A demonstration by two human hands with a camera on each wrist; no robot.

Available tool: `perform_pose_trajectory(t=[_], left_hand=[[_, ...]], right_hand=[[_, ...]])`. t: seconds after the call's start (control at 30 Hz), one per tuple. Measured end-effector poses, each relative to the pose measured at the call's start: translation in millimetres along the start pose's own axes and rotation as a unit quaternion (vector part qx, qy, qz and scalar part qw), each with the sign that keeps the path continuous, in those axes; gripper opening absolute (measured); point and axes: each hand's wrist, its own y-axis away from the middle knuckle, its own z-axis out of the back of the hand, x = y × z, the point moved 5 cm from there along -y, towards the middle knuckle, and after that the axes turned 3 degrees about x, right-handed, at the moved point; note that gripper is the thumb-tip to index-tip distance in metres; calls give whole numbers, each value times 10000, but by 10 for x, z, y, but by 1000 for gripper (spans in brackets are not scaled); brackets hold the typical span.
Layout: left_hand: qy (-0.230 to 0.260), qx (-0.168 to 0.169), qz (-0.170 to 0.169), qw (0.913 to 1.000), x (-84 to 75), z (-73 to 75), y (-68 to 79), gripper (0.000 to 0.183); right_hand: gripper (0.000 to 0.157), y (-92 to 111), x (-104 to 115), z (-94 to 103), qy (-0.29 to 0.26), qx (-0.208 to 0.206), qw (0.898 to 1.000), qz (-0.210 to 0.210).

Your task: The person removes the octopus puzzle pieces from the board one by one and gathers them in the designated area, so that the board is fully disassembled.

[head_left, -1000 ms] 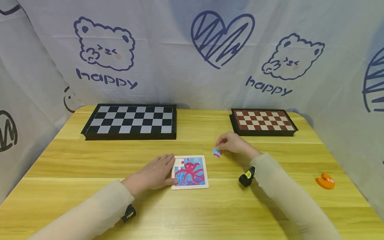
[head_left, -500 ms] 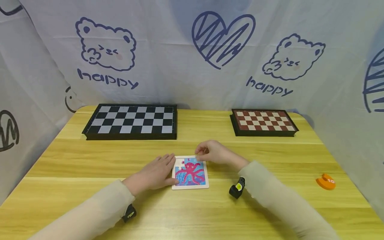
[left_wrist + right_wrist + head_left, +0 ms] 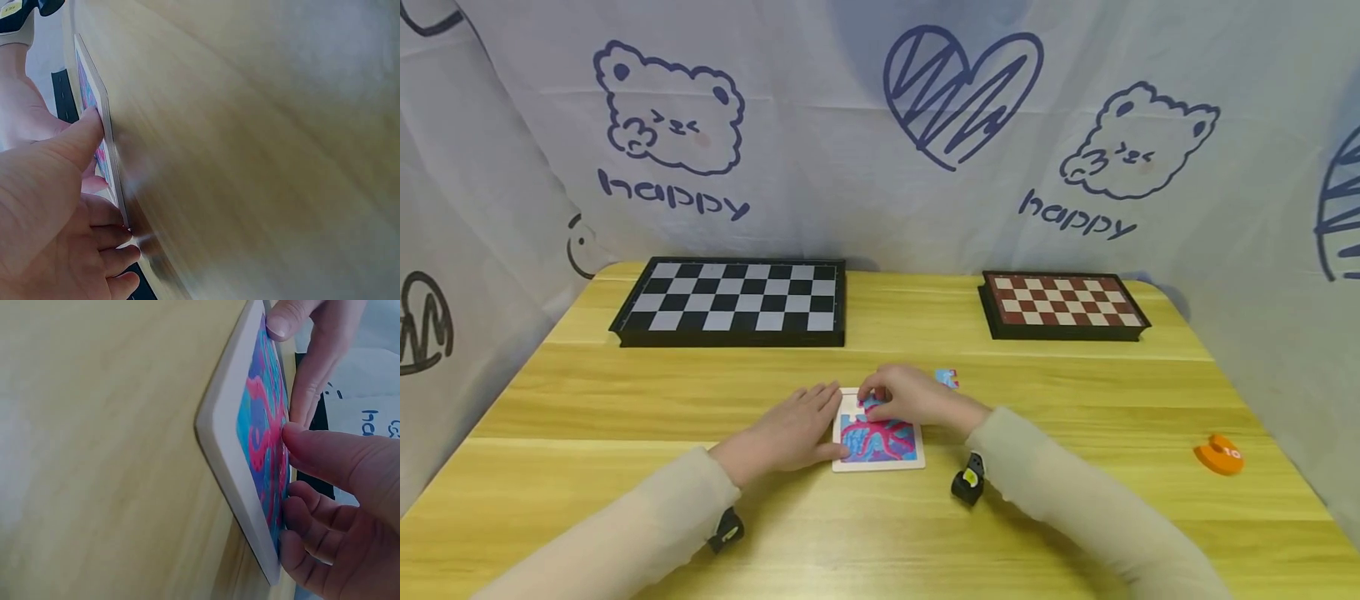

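A small square puzzle board with a pink octopus on blue lies on the wooden table in front of me. My left hand lies flat beside it, thumb and fingers touching its left edge. My right hand is curled over the picture's upper left. Its thumb and fingertips press down there on what looks like a small puzzle piece. In the right wrist view the thumb touches the picture face. One loose blue and red piece lies on the table just behind the right hand.
A black and white chessboard stands at the back left. A smaller brown checkerboard is at the back right. A small orange object lies near the right edge. Printed cloth hangs round the table.
My right hand has moved left from the loose piece on the table to the upper left of the puzzle board. The left hand has stayed at the board's left edge.
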Motion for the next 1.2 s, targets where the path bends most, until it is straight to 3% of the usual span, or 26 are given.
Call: perform_pose_trajectory(t=[0.4, 0.6, 0.8, 0.9, 1.2], left_hand=[[-24, -6, 0, 10000, 5, -3, -8, 78], [-24, -25, -15, 10000, 15, -5, -10, 78], [-18, -25, -28, 10000, 20, -7, -10, 78], [-2, -34, -39, 10000, 21, -8, -9, 78], [23, 11, 23, 10000, 30, -15, -11, 78]], right_hand=[[15, -9, 12, 9, -14, -135, 9997, -207], [15, -21, 14, 16, 11, -120, 9999, -97], [28, -37, -5, 15, -13, -193, 9996, -214], [31, -32, -24, 12, -149, -243, 9993, -247], [20, 22, -99, 31, -1025, -384, 9939, -108]])
